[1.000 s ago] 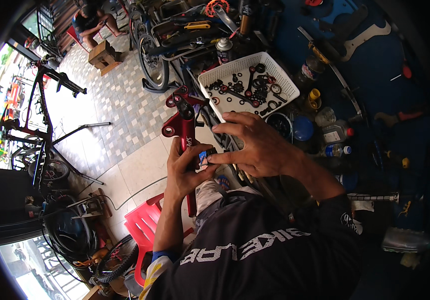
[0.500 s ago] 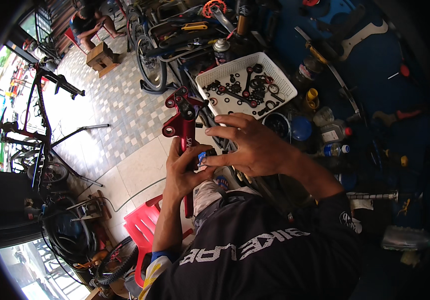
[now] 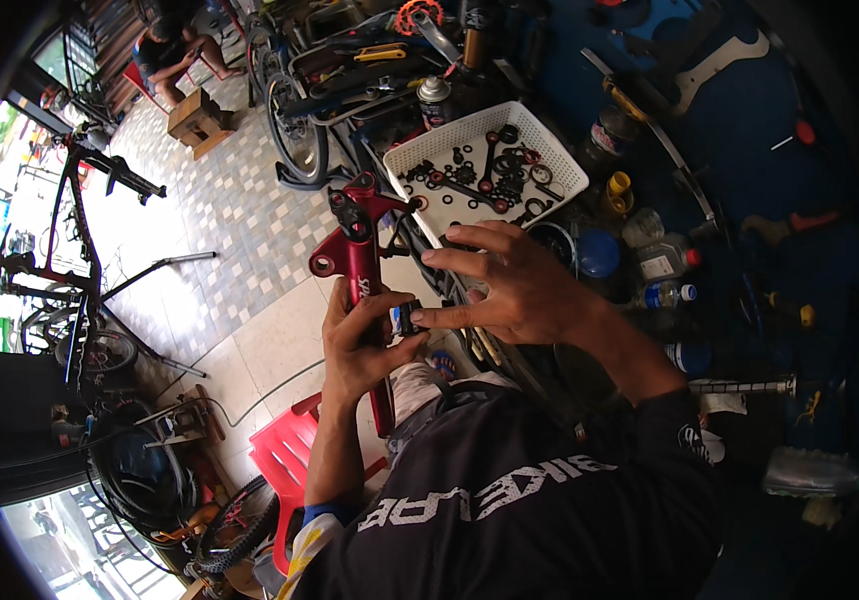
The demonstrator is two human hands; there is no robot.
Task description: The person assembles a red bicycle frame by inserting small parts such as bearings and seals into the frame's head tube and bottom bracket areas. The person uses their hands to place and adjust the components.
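Observation:
My left hand (image 3: 355,345) is closed around a red metal bike frame part (image 3: 362,265) with pivot holes at its upper end. Pinched between that hand's thumb and index finger is a small black piece with a blue and white side (image 3: 405,318), perhaps a little container; its kind is unclear. My right hand (image 3: 515,290) has its fingers spread, one fingertip at the black side of this small piece. Beyond the hands stands a white perforated plastic basket (image 3: 410,158) with black rings, red-ringed link arms and other small parts.
A spray can (image 3: 435,103) stands by the basket's far left corner. Bottles and jars (image 3: 662,262) crowd the right side. A bike frame (image 3: 85,210) is at the left, with a red plastic chair (image 3: 285,445) near my left arm. Another person (image 3: 165,60) sits at the far left.
The red frame part has tilted and turned slightly leftward in my left hand. The small piece's blue and white side shows more. My right hand's fingers have shifted a little.

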